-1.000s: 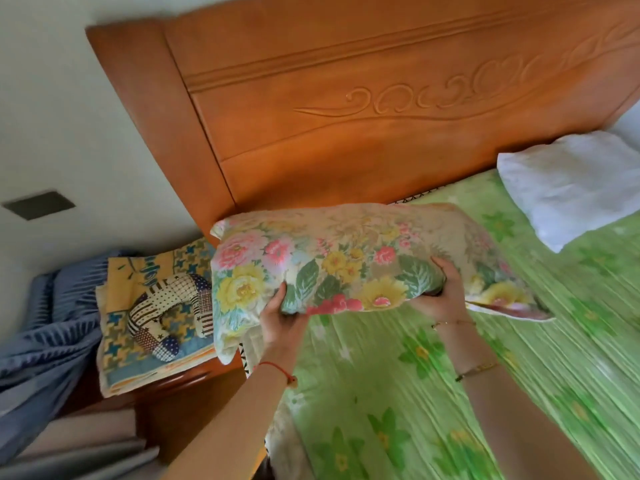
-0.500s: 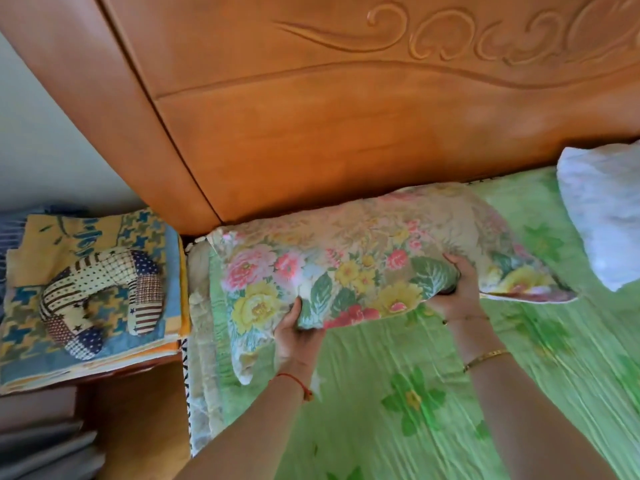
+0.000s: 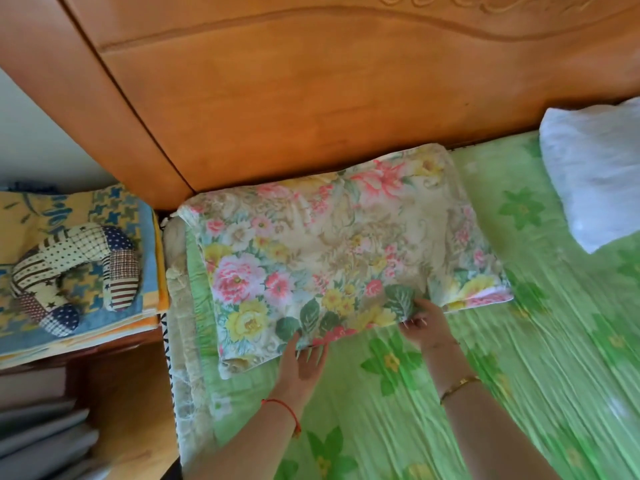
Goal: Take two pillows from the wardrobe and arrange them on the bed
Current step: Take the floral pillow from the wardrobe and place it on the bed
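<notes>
1. Floral cotton covers the pillow (image 3: 332,251), which lies flat on the green sheet (image 3: 519,358) at the head of the bed, its far edge touching the wooden headboard (image 3: 311,98), near the bed's left side.
2. Left hand (image 3: 304,358): fingers at the pillow's near edge, touching the fabric. Whether they pinch it or merely rest there cannot be told.
3. Right hand (image 3: 427,323): fingertips curled onto the near edge further right, apparently pinching a fold of the cover.
4. White pillow (image 3: 595,174): lies at the right, against the headboard, well apart from the floral one.
5. Handling judgement: the pillow looks soft and light; it sags and creases, with loose cover flapping at its right end. It should not slip on the crinkled sheet and is not fragile.
6. Recommended hold: take it by the filled body along a long edge, both hands spread apart, not by the loose cover alone, which would only stretch.
</notes>
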`<state>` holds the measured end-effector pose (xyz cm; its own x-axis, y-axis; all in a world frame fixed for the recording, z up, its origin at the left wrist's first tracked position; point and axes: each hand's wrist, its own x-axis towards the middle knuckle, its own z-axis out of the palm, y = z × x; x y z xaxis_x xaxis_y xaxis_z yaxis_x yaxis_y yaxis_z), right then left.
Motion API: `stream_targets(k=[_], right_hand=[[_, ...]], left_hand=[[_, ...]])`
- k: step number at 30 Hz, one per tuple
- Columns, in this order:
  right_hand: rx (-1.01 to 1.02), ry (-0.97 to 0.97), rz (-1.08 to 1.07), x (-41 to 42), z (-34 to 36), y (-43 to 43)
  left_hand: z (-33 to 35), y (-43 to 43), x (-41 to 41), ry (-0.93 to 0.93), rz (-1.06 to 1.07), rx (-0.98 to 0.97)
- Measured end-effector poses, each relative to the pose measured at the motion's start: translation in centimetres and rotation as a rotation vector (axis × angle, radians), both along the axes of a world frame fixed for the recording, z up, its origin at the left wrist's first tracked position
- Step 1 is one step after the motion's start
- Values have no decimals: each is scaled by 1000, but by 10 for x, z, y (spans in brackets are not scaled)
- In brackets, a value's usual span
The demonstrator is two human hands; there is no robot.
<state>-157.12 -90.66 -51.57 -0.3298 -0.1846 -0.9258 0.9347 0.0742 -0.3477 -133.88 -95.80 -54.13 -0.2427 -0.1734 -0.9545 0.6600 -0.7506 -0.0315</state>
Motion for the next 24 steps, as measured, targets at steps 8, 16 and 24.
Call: stream_targets(k=[8, 16, 24], right_hand=[[262, 179, 136, 39, 10, 21], [374, 727, 621, 22, 29, -45], [227, 1280, 1002, -20, 29, -183]], left_hand=[[30, 20, 1, -4, -461, 10], [50, -84, -27, -542, -948, -732], [37, -211, -61, -1011, -1059, -1343]])
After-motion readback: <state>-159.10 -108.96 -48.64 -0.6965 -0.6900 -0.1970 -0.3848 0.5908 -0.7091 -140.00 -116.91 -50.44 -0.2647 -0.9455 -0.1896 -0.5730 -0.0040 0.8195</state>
